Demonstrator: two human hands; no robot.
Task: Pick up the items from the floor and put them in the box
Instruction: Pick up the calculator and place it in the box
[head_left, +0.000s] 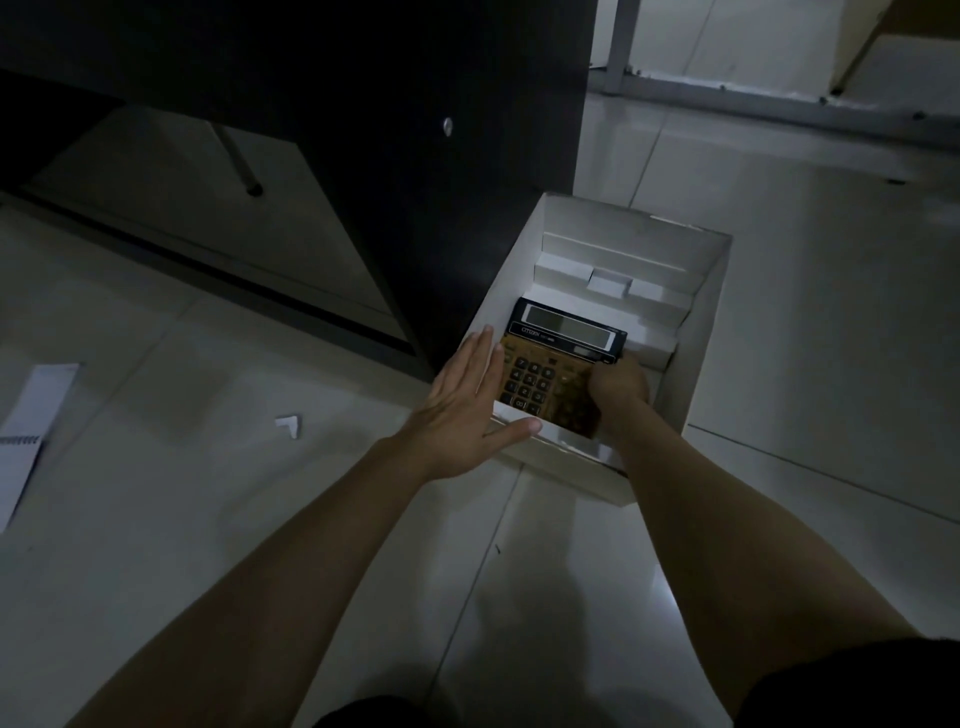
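Right hand (621, 384) fingers grip calculator (558, 366); left hand (467, 410) fingers spread on box (696, 364).

We see a white box (696, 332) on the tiled floor (805, 322), right beside a dark cabinet (363, 156). Right hand (621, 387) is inside the box, closed on the right edge of a calculator (558, 364), which sits tilted over white inserts (608, 275). Left hand (467, 410) is flat and open, fingers (480, 358) along the box's left wall, thumb (514, 430) on the near rim. On the floor at left: a spiral notepad (26, 441) and a small white scrap (290, 425), well apart from the box.
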